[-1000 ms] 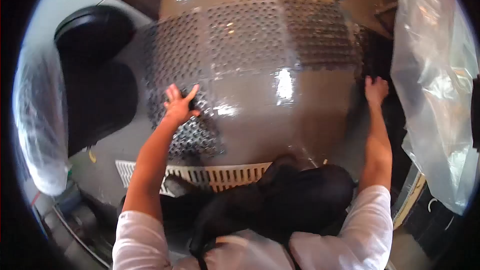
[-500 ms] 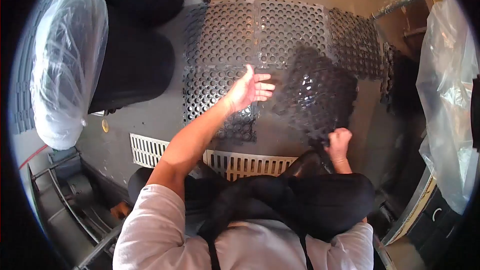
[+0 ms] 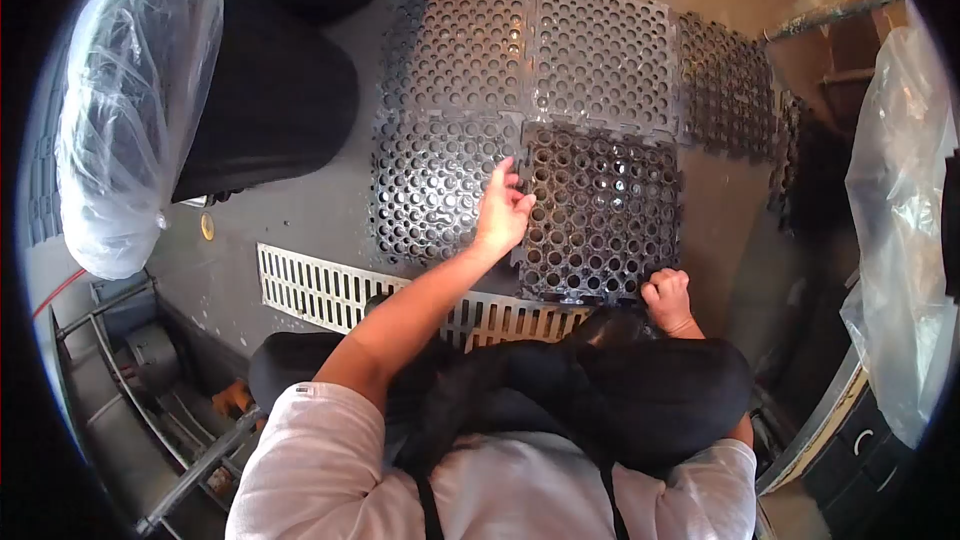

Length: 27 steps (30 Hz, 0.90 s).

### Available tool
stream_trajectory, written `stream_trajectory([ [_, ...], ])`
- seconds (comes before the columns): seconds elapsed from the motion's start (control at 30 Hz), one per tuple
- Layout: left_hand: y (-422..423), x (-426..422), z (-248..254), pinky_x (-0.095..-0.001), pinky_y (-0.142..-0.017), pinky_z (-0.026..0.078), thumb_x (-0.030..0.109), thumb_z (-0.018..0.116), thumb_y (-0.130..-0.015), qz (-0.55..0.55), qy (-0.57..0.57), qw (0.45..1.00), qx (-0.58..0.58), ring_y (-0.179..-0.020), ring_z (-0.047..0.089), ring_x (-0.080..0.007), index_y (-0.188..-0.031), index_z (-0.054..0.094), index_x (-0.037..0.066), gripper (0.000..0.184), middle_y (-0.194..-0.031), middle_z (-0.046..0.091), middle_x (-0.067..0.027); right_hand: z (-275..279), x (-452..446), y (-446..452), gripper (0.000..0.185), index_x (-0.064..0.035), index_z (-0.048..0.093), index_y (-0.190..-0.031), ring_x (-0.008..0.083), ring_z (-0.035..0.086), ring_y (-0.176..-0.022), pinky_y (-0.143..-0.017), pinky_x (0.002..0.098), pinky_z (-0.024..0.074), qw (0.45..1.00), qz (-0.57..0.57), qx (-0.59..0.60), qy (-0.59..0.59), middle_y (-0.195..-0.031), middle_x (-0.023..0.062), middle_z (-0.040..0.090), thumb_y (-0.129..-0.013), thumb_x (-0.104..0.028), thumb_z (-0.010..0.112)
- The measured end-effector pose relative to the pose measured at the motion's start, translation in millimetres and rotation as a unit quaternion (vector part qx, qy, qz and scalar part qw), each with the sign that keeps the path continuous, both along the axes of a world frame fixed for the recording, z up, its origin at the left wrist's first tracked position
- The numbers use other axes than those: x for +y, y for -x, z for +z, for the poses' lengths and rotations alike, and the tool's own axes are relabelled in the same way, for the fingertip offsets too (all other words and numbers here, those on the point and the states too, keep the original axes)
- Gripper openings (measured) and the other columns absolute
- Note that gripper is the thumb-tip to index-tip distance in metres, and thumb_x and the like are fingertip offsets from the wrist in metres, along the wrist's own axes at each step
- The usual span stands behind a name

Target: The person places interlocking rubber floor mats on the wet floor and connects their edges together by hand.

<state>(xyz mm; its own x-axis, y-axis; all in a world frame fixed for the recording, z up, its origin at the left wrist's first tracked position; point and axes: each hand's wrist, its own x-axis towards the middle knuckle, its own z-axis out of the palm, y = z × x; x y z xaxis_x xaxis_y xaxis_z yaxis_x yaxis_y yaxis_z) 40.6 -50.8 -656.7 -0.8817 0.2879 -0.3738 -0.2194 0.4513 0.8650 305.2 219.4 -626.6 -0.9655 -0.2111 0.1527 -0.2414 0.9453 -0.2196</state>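
Observation:
A black rubber mat tile (image 3: 602,212) full of round holes lies in front of me, wet and shiny. My right hand (image 3: 668,298) is closed on its near right corner. Over the seam at the tile's left edge is my left hand (image 3: 506,210), fingers apart and slightly bent, holding nothing; whether its fingertips touch the tile, I cannot tell. To the left lies another holed mat tile (image 3: 440,185). Two more tiles, a far left mat tile (image 3: 465,45) and a far middle mat tile (image 3: 605,55), adjoin these along their far edges.
A slotted drain grate (image 3: 310,285) runs across the floor just before my knees. At left stand a black bin (image 3: 270,100) and something wrapped in clear plastic (image 3: 135,130). Plastic sheeting (image 3: 905,200) hangs at right. Another mat tile (image 3: 725,85) lies farther right.
The tile in my right hand, raised and blurred before, has come down flat beside the left tile. My left hand has moved slightly right and nearer, to that tile's edge.

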Motion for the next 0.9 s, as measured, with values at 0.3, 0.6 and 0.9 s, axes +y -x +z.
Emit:
stream_trajectory([
  [0.3,-4,15,15,-0.0223,-0.071,0.051,-0.010,0.071,-0.083,0.087,-0.295,0.946,-0.106,-0.077,0.050,-0.0059,-0.150,0.027,0.003,0.082,-0.118,0.049,-0.0072,20,3,-17,0.019,-0.0198,0.053,-0.083,0.0233,0.053,-0.100,-0.081,0.0416,0.0378,0.994,-0.058,0.074,-0.057,-0.099,0.0019,0.052,-0.071,-0.016,0.067],
  [0.6,10,25,-16,-0.0307,-0.078,0.054,-0.006,0.074,-0.078,-0.009,0.009,1.000,0.022,-0.078,0.058,-0.0141,-0.149,0.038,0.010,0.081,-0.119,0.063,-0.0111,-15,21,15,0.013,-0.0161,0.056,-0.086,0.0247,0.054,-0.099,-0.086,0.0432,0.0408,0.999,-0.007,0.006,-0.033,-0.100,0.0041,0.052,-0.075,-0.016,0.063],
  [0.9,-24,13,-12,-0.0367,-0.093,0.052,-0.004,0.070,-0.083,-0.008,0.101,0.983,0.153,-0.104,0.064,-0.0272,-0.136,0.051,0.004,0.057,-0.118,0.064,-0.0162,-21,22,21,0.012,-0.0142,0.058,-0.089,0.0264,0.055,-0.100,-0.091,0.0450,0.0414,0.998,0.043,-0.045,0.008,-0.101,0.0052,0.053,-0.077,-0.014,0.062],
])
